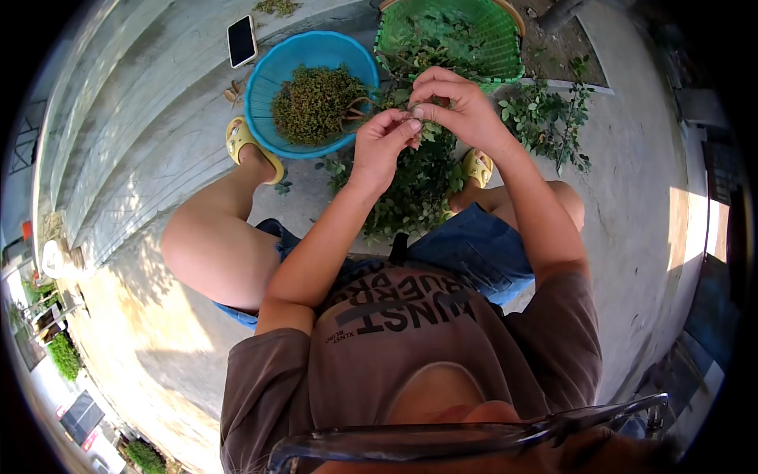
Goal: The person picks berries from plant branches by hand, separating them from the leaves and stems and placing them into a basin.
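Note:
Both of my hands meet above a heap of leafy branches between my feet. My left hand (383, 148) is closed, thumb and fingers pinched on a thin stem. My right hand (452, 105) pinches the same stem (414, 115) just beside it, its other fingers curled. The leafy branches (414, 186) lie on the ground beneath my hands. Left of them stands a blue basin (263, 104) with a pile of small green-brown berry clusters (317, 103) in it. A green basket (501, 39) with leafy sprigs inside is just beyond my right hand.
A phone (242, 41) lies at the upper left, near the blue basin. More cut branches (553, 118) are on the ground at the right. Stone steps (118, 118) run along the left. My feet, in yellow clogs (272, 167), flank the heap.

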Motion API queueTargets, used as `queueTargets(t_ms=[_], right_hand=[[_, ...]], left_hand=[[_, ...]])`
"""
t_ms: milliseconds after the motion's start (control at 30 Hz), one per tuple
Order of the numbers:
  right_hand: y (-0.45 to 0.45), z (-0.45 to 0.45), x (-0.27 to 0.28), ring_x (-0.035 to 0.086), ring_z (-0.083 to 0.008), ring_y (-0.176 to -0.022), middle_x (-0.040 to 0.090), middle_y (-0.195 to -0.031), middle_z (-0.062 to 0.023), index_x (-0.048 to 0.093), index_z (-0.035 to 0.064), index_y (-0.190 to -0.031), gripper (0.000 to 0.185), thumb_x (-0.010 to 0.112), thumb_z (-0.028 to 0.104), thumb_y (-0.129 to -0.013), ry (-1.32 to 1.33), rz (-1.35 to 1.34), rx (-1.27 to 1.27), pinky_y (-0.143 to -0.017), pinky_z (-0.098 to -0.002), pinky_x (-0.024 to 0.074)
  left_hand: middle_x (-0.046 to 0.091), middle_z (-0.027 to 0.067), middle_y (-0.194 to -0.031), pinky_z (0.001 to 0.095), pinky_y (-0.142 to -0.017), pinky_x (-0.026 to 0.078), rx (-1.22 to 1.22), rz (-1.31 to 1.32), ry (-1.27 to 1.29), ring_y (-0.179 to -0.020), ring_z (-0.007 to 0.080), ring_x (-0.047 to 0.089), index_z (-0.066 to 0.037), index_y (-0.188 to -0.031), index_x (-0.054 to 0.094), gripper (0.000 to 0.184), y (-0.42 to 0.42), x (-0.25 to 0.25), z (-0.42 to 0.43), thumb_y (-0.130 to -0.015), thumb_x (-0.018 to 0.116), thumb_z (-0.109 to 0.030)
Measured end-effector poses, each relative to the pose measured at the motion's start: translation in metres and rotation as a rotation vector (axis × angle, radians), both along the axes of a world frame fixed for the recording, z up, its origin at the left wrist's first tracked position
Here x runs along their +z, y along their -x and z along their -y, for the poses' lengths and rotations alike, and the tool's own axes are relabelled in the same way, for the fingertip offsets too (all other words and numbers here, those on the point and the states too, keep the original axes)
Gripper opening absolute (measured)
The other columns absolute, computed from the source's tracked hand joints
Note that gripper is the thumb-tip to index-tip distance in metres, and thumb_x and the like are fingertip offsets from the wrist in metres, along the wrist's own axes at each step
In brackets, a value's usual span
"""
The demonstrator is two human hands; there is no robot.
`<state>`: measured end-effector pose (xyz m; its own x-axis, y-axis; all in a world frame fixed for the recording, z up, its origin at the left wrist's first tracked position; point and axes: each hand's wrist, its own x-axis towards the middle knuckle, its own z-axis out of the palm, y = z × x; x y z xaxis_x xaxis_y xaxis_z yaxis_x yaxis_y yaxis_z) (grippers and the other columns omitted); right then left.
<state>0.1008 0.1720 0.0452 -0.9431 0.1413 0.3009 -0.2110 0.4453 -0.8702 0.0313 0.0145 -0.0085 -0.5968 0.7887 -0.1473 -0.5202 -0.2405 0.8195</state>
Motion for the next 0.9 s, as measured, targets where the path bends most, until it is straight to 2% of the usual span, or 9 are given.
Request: queueTargets(t_ms=[167, 367, 500, 567, 667, 767, 833, 867, 900], right_hand=[[0.001, -0.01, -0.008, 0.052, -0.0073, -0.082, 0.057, -0.092, -0.0007, 0.063, 0.0029, -0.088, 0.011, 0.066, 0.01, -0.08, 0.432, 0.108, -0.112, -0.071, -0.0233, 0.0428], [-0.009, -0.026, -0.007, 0.059, -0.0098, -0.078, 0.063, -0.086, -0.0011, 0.063, 0.0029, -0.096, 0.015, 0.062, 0.011, -0.084, 0.675, 0.071, -0.151, -0.073, -0.0244, 0.0474], [-0.016, -0.042, -0.002, 0.06, -0.0102, -0.077, 0.065, -0.082, -0.003, 0.065, 0.0052, -0.1, 0.019, 0.062, 0.013, -0.083, 0.237, 0.296, 0.067, -0.069, -0.0253, 0.0473], [-0.02, -0.05, -0.011, 0.062, -0.0132, -0.079, 0.067, -0.086, -0.004, 0.065, 0.0083, -0.102, 0.02, 0.062, 0.014, -0.083, -0.092, 0.294, -0.111, -0.071, -0.028, 0.0485], [-0.024, -0.073, -0.026, 0.063, -0.016, -0.08, 0.067, -0.088, -0.0061, 0.065, 0.0084, -0.101, 0.02, 0.062, 0.015, -0.082, -0.242, 0.328, -0.255, -0.071, -0.0301, 0.0491], [-0.023, -0.083, -0.046, 0.062, -0.0179, -0.079, 0.066, -0.086, -0.0071, 0.065, 0.0078, -0.097, 0.018, 0.063, 0.015, -0.08, -0.321, 0.352, -0.306, -0.07, -0.0314, 0.0488], [-0.021, -0.08, -0.058, 0.059, -0.0151, -0.078, 0.063, -0.086, -0.0055, 0.063, 0.0074, -0.098, 0.022, 0.067, 0.013, -0.077, -0.336, 0.454, -0.205, -0.072, -0.0302, 0.0478], [-0.02, -0.076, -0.064, 0.058, -0.0156, -0.08, 0.061, -0.087, -0.0053, 0.062, 0.008, -0.098, 0.025, 0.069, 0.015, -0.075, -0.336, 0.404, -0.162, -0.073, -0.0297, 0.0474], [-0.017, -0.068, -0.066, 0.058, -0.0156, -0.08, 0.061, -0.087, -0.0053, 0.062, 0.008, -0.098, 0.025, 0.069, 0.015, -0.075, -0.335, 0.405, -0.163, -0.073, -0.0297, 0.0474]], left_hand=[[0.059, 0.0075, -0.082, 0.0299, -0.064, 0.045, 0.061, 0.366, -0.086, -0.071, 0.0168, 0.054, -0.001, -0.092, 0.057, 0.007, 0.002, 0.004, 0.0, -0.086, 0.057, -0.003], [0.058, 0.0091, -0.08, 0.0315, -0.066, 0.047, 0.0, 0.63, -0.308, -0.074, 0.0204, 0.053, -0.001, -0.089, 0.056, 0.005, 0.014, -0.013, 0.001, -0.087, 0.056, -0.006], [0.057, 0.0114, -0.089, 0.0321, -0.069, 0.049, 0.405, 0.594, -0.214, -0.08, 0.0217, 0.053, 0.001, -0.095, 0.054, 0.017, 0.063, -0.039, 0.013, -0.089, 0.056, -0.015], [0.053, 0.0177, -0.102, 0.0331, -0.079, 0.051, 0.642, 0.697, 0.005, -0.09, 0.0269, 0.054, 0.003, -0.116, 0.041, 0.036, 0.094, -0.045, 0.024, -0.091, 0.054, -0.019], [0.051, 0.019, -0.108, 0.0344, -0.082, 0.05, 0.628, 0.726, 0.076, -0.095, 0.0288, 0.054, 0.002, -0.124, 0.035, 0.039, 0.103, -0.061, 0.035, -0.091, 0.051, -0.014], [0.054, 0.0166, -0.097, 0.0342, -0.075, 0.051, 0.537, 0.475, 0.028, -0.085, 0.0257, 0.055, 0.002, -0.112, 0.044, 0.024, 0.086, -0.058, 0.031, -0.088, 0.047, -0.003], [0.054, 0.0122, -0.083, 0.033, -0.066, 0.048, 0.285, 0.31, -0.164, -0.072, 0.0212, 0.053, 0.001, -0.092, 0.051, 0.014, 0.072, -0.045, 0.024, -0.082, 0.042, 0.003], [0.048, 0.0084, -0.074, 0.0326, -0.063, 0.041, 0.273, 0.295, -0.06, -0.068, 0.0197, 0.046, -0.002, -0.079, 0.048, 0.007, 0.058, -0.033, 0.016, -0.077, 0.042, 0.001], [0.046, 0.0076, -0.072, 0.0324, -0.063, 0.041, 0.175, 0.28, -0.066, -0.067, 0.02, 0.045, -0.001, -0.08, 0.049, 0.007, 0.052, -0.037, 0.014, -0.078, 0.042, -0.001]])
